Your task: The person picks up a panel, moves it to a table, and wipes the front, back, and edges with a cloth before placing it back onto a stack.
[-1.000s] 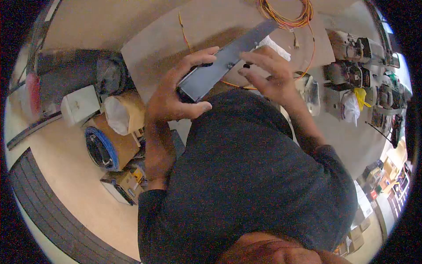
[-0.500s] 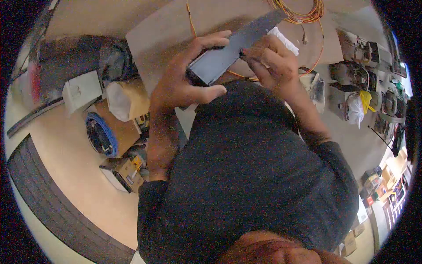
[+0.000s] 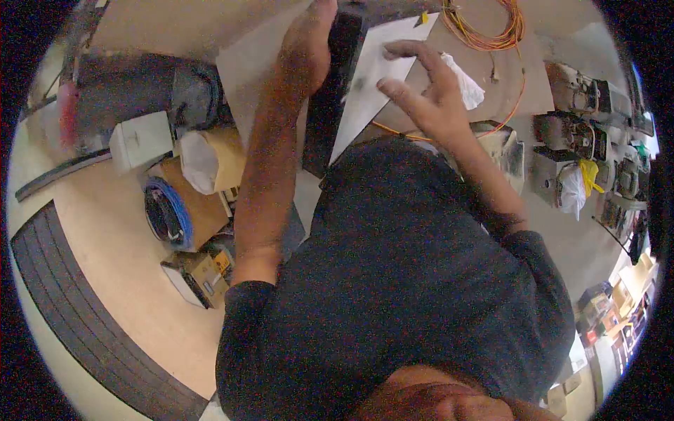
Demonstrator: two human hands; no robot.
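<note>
A flat box-like device stands tilted at the top centre, with a wide black side [image 3: 327, 105] on the left and a white face [image 3: 372, 74] on the right. Against the black side is my left hand [image 3: 309, 52], which holds the device near its upper part; its fingers are blurred and partly hidden. Over the white face my right hand [image 3: 428, 84] is open, thumb and fingers spread, with nothing between them. A small yellow mark [image 3: 424, 17] shows at the white face's upper corner. Right of my right hand lies a crumpled white wrapper [image 3: 463, 82].
Coiled orange cable [image 3: 516, 35] lies on the table [image 3: 532, 77] at the upper right. Left are a white box [image 3: 142, 142], a carton [image 3: 203, 189] with blue cable [image 3: 168, 210], and a paper bag [image 3: 217, 158]. Several machines [image 3: 576, 133] stand right, beside a yellow and white bag [image 3: 579, 184].
The device has turned and tipped, so its black side and white face now show. My left hand has moved up along it. My right hand has come off it, with its fingers spread.
</note>
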